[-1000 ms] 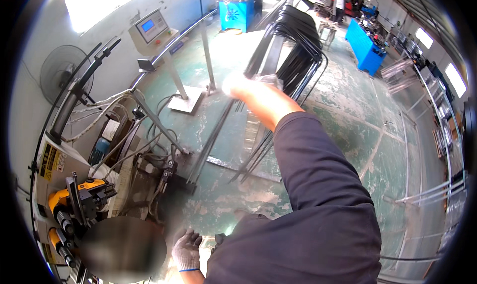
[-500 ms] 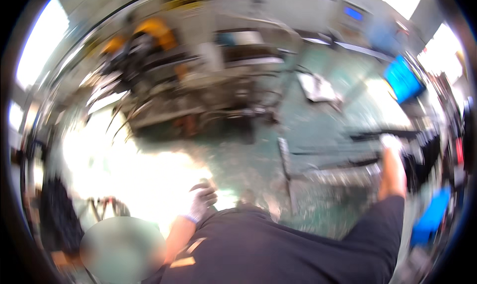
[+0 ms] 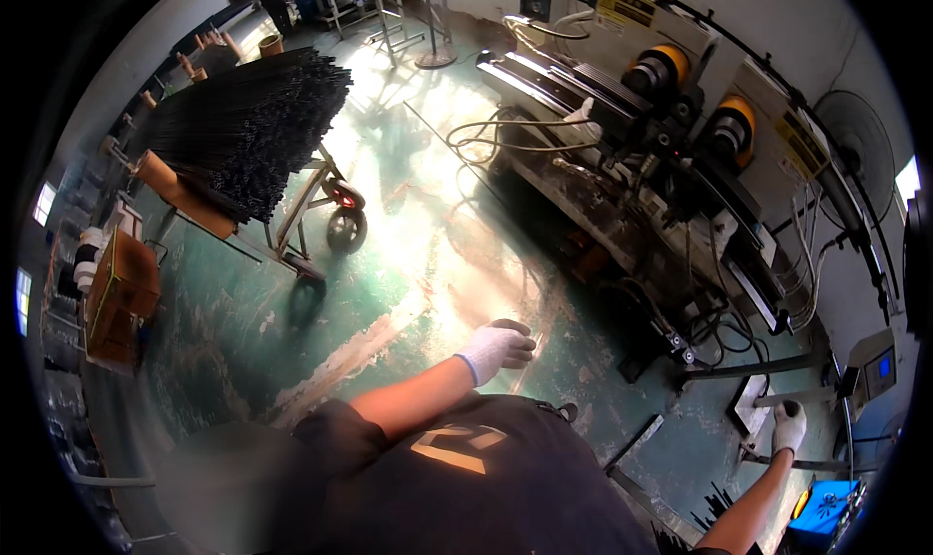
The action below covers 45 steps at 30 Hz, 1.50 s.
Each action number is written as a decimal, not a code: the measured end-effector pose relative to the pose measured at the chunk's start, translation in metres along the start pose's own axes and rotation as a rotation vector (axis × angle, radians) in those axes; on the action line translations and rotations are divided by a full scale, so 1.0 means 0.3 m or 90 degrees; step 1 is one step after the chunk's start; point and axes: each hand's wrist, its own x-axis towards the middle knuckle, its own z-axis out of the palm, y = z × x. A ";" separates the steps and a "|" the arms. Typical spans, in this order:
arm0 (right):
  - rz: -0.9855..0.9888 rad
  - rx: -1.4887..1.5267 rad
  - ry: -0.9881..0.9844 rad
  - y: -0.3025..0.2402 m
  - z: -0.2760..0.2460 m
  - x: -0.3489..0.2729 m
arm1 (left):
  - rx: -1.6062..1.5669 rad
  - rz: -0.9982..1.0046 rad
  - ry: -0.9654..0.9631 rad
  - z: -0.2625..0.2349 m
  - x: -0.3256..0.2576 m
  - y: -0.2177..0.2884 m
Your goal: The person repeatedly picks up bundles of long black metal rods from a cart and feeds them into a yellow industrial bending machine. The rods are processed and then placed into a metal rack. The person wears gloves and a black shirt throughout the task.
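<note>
My left hand [image 3: 501, 349], in a white glove with grey fingertips, hangs over the green floor in front of my body. Its fingers are loosely bent and a little apart, with nothing visible in them. At the lower right, my right hand [image 3: 789, 427] wears the same kind of glove and reaches out to the side. Its fingers are curled in, and what they hold, if anything, is hidden. Just above it is a grey flat arm [image 3: 799, 397] beside the control box [image 3: 880, 368]. A pale plate [image 3: 748, 406] lies left of this hand.
A machine [image 3: 671, 156] with yellow-and-black round parts, hoses and cables fills the upper right. On the left, a wheeled cart [image 3: 301, 210] carries a large bundle of thin black rods [image 3: 253, 127]. A wooden box [image 3: 121, 297] stands farther left. A blue screen [image 3: 824, 508] is at the lower right.
The view has swung left, bringing the rod cart in and shifting the machine to the right. My right hand now appears lower in the picture; my left forearm reaches farther forward.
</note>
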 end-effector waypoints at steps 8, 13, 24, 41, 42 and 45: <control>-0.333 0.120 -0.215 -1.533 0.762 -0.162 | -0.114 0.126 0.146 -0.636 -0.111 0.286; -0.463 0.202 -0.366 -2.326 0.971 -0.325 | -0.230 0.158 0.274 -0.865 -0.178 0.373; -0.847 0.345 -0.408 -3.750 1.320 -0.351 | -0.348 0.155 0.491 -1.111 -0.022 0.594; -1.027 -0.202 -0.353 -4.851 1.751 -0.738 | -0.589 0.222 0.552 -1.309 0.082 0.862; -1.066 -0.214 -0.328 -4.849 1.734 -0.746 | -0.551 0.208 0.560 -1.334 0.093 0.883; -1.135 -0.236 -0.272 -4.807 1.653 -0.814 | -0.435 0.236 0.576 -1.414 0.126 0.952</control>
